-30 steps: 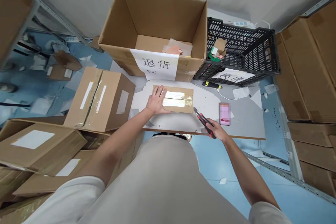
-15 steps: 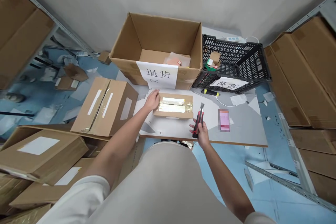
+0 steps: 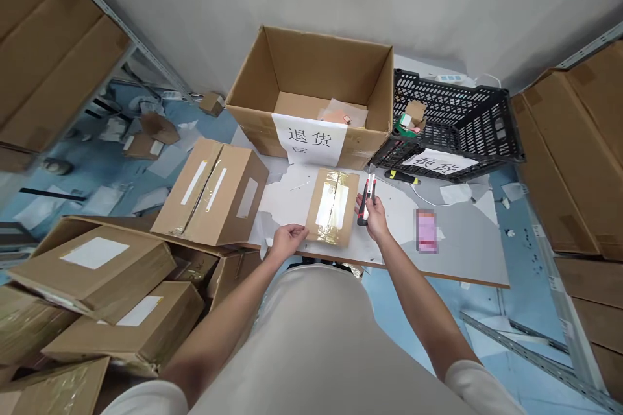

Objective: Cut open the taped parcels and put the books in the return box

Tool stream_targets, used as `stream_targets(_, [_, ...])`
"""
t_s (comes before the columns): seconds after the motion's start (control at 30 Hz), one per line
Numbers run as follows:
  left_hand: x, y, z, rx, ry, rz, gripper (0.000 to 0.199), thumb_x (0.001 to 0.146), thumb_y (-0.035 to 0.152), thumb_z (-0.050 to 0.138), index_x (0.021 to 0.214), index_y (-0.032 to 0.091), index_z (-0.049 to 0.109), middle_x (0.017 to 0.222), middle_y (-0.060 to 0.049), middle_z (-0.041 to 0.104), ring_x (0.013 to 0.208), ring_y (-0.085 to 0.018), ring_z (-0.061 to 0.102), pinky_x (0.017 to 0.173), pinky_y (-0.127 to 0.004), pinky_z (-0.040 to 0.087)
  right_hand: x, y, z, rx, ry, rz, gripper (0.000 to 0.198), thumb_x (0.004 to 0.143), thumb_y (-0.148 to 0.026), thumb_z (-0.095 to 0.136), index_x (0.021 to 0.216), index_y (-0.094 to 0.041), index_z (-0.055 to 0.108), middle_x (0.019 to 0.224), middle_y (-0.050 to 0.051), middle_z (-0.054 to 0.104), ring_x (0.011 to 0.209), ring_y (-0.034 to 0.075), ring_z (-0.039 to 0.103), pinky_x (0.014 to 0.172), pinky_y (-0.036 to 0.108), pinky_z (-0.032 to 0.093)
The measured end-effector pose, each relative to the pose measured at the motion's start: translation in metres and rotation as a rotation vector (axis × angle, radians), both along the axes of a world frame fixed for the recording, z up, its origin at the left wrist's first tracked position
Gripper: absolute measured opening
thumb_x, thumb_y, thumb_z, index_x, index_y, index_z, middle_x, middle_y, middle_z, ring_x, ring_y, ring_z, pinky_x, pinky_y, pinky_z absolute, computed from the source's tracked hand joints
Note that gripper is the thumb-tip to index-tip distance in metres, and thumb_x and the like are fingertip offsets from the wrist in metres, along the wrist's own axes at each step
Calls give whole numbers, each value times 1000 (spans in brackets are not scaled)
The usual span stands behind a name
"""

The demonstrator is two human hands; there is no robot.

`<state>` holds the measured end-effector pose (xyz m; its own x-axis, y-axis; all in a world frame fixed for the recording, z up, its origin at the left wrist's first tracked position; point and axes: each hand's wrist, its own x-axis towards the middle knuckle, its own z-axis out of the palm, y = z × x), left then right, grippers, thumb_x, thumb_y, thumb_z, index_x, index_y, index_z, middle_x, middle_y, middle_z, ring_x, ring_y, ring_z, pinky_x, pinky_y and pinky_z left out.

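Note:
A small taped cardboard box (image 3: 316, 213) with white labels lies on the white table, its long side running away from me. My left hand (image 3: 288, 240) pinches its near left corner. In my right hand (image 3: 376, 215) is a red and black utility knife (image 3: 363, 207), its blade pointing away from me, just right of the box. Beyond the small box stands a large open carton (image 3: 253, 126) with a paper sign and a few flat items inside. A second knife, black and yellow (image 3: 402, 176), lies on the table to the right.
A black plastic crate (image 3: 496, 136) with small items stands at the back right. A blurred pink rectangle (image 3: 427, 231) lies on the table (image 3: 467, 253). To the left are a taped carton (image 3: 228, 201) and several stacked boxes (image 3: 126, 272). Shelves with cartons flank both sides.
The small box has turned about a quarter turn, from lying crosswise to pointing away from me. My left hand has moved from its far left corner to its near left corner.

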<state>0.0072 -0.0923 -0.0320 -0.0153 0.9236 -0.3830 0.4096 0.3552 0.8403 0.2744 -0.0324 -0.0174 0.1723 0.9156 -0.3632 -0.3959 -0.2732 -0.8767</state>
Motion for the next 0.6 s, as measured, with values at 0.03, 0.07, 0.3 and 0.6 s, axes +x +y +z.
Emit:
stream_targets(0.03, [1,-2,-1,-12,-8,17,44,67,52,63,83,12,70,65,-5,68,60,-17,63,59,-28,51,-1,-1,0,6,-5,3,40,73,-52,65,96,-26,47,116,7,62,109,22,59,80,38,54])
stream_targets(0.07, [1,-2,-2,-21,-11,21,43,67,51,64,84,12,69,66,-5,68,60,-17,63,60,-28,52,-1,-3,1,8,-14,8,39,73,-52,65,96,-26,47,117,7,62,109,22,59,80,39,54])
stream_targets(0.3, [5,71,16,150,158,-118,50,69,37,63,113,13,60,110,-12,65,90,-20,65,84,-34,51,1,-64,13,-109,-174,-30,46,74,-56,61,103,-24,48,120,9,59,97,22,64,71,36,56])
stream_targets(0.6, [45,181,31,388,254,-472,49,74,26,56,122,15,53,123,-10,58,114,-25,53,99,-39,41,-45,-132,15,-359,221,-172,40,74,-50,66,100,-25,51,103,5,66,93,22,67,82,42,55])
